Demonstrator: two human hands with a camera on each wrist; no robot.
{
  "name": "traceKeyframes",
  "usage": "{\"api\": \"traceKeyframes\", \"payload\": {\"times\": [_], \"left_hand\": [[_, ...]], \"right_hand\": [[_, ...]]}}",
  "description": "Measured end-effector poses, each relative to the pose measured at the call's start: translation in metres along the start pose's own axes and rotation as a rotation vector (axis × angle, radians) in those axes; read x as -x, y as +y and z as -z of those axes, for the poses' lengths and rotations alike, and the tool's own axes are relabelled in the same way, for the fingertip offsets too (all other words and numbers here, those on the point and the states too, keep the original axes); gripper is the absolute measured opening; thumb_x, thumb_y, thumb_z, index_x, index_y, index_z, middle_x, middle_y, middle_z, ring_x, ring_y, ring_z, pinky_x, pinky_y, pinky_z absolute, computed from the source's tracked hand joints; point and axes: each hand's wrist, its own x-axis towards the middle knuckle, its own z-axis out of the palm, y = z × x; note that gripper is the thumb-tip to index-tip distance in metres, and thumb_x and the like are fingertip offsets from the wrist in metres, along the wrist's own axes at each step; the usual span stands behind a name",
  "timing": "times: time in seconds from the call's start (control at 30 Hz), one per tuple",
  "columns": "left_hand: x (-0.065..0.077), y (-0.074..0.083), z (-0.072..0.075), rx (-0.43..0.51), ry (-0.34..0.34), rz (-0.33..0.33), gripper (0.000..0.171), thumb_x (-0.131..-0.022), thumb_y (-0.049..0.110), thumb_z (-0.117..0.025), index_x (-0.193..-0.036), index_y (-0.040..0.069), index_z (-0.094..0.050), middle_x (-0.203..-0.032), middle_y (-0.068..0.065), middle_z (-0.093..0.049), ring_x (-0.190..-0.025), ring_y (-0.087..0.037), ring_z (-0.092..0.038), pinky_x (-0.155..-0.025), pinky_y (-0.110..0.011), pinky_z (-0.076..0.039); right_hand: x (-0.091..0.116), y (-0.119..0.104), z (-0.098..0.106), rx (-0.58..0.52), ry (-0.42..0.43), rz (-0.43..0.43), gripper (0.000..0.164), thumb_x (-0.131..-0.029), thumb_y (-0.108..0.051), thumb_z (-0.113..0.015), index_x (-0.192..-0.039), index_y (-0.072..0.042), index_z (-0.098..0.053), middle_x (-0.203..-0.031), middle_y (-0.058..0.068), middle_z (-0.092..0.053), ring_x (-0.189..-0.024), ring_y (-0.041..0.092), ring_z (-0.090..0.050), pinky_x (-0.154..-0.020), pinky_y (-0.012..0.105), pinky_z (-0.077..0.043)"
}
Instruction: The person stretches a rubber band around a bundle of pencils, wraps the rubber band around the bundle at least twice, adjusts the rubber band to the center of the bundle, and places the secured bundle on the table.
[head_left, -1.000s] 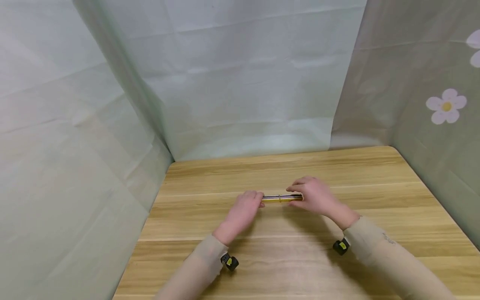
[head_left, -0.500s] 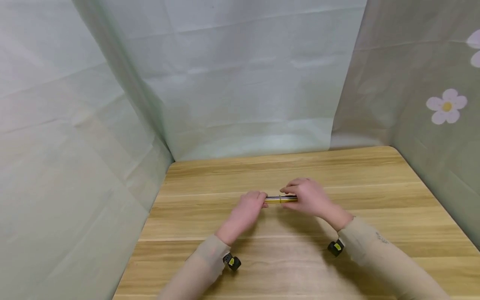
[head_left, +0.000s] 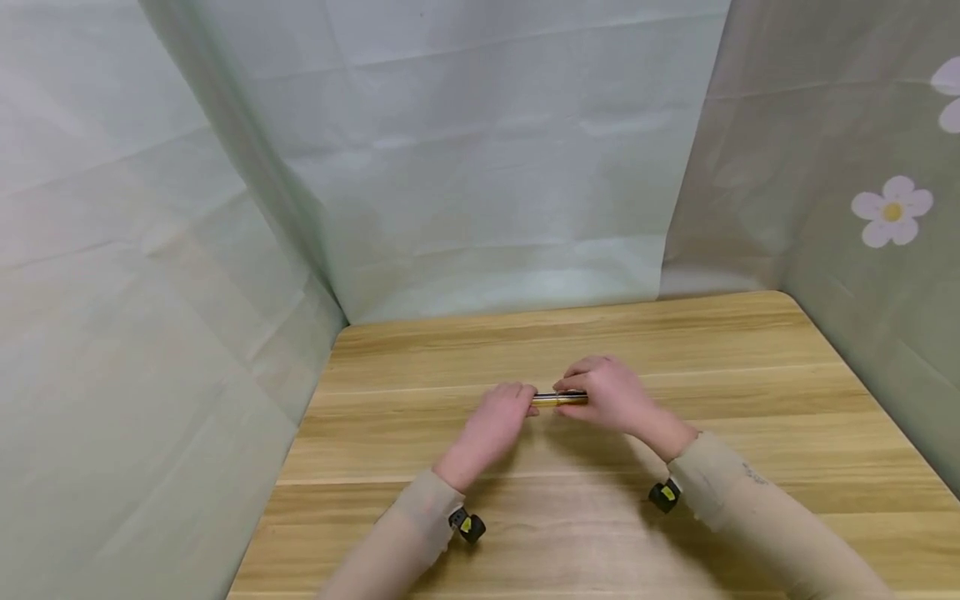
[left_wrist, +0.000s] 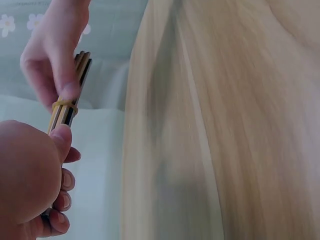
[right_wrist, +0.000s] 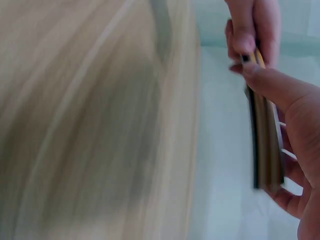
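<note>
A slim bundle of yellow and black pencils (head_left: 547, 400) is held level above the wooden table, between both hands. A yellowish rubber band (left_wrist: 64, 103) goes round it near the middle. My left hand (head_left: 495, 421) grips the bundle's left end, with the thumb along it and the fingers curled beneath. On the other side, my right hand (head_left: 615, 398) has its thumb and fingers round the bundle, the thumb tip close beside the band. In the right wrist view the free right ends of the pencils (right_wrist: 266, 150) stick out past the thumb, blurred.
The wood-grain table (head_left: 420, 358) extends under both arms. Pale green cloth (head_left: 487, 167) hangs behind and at the left; flower-printed cloth (head_left: 832, 275) stands at the right. A small black camera is strapped at each wrist.
My right hand has slid left along the bundle, up to the rubber band. My left hand has shifted slightly to the right and still grips the left end.
</note>
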Motion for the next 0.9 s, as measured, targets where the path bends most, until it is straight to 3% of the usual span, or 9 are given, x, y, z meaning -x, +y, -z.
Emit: {"api": "traceKeyframes", "payload": {"times": [0.17, 0.37, 0.63, 0.9], "left_hand": [[0.004, -0.005, 0.003, 0.008, -0.002, 0.037, 0.023, -0.108, 0.028, -0.063, -0.118, 0.006, -0.065, -0.1, -0.005, -0.069, -0.093, -0.024, -0.067, -0.081, -0.041, -0.057], [0.0, 0.0, 0.002, 0.002, 0.004, -0.042, 0.023, -0.109, 0.027, -0.062, -0.117, 0.006, -0.064, -0.099, -0.005, -0.068, -0.086, -0.021, -0.065, -0.074, -0.037, -0.055], [0.006, -0.007, -0.004, 0.055, -0.025, 0.033, 0.022, -0.107, 0.026, -0.066, -0.116, 0.006, -0.066, -0.098, -0.005, -0.068, -0.091, -0.022, -0.066, -0.081, -0.039, -0.057], [0.019, -0.016, -0.011, 0.156, -0.039, 0.071, 0.03, -0.107, 0.025, -0.068, -0.128, 0.004, -0.064, -0.115, -0.009, -0.071, -0.11, -0.026, -0.067, -0.095, -0.043, -0.055]], "right_hand": [[0.006, 0.004, 0.006, 0.058, -0.019, -0.051, 0.033, -0.076, -0.035, -0.099, -0.098, -0.015, -0.085, -0.094, -0.001, -0.076, -0.089, 0.023, -0.072, -0.081, 0.048, -0.058], [0.001, -0.002, -0.001, 0.059, -0.066, 0.002, 0.023, -0.082, -0.033, -0.095, -0.093, -0.015, -0.084, -0.088, -0.004, -0.073, -0.083, 0.018, -0.069, -0.079, 0.045, -0.058], [0.007, 0.002, 0.001, 0.005, -0.08, -0.063, 0.024, -0.081, -0.028, -0.096, -0.097, -0.014, -0.084, -0.091, -0.004, -0.074, -0.083, 0.018, -0.069, -0.078, 0.045, -0.058], [0.025, 0.011, -0.004, 0.014, -0.12, -0.089, 0.02, -0.086, -0.029, -0.092, -0.099, -0.016, -0.084, -0.093, -0.004, -0.076, -0.085, 0.018, -0.071, -0.08, 0.042, -0.058]]}}
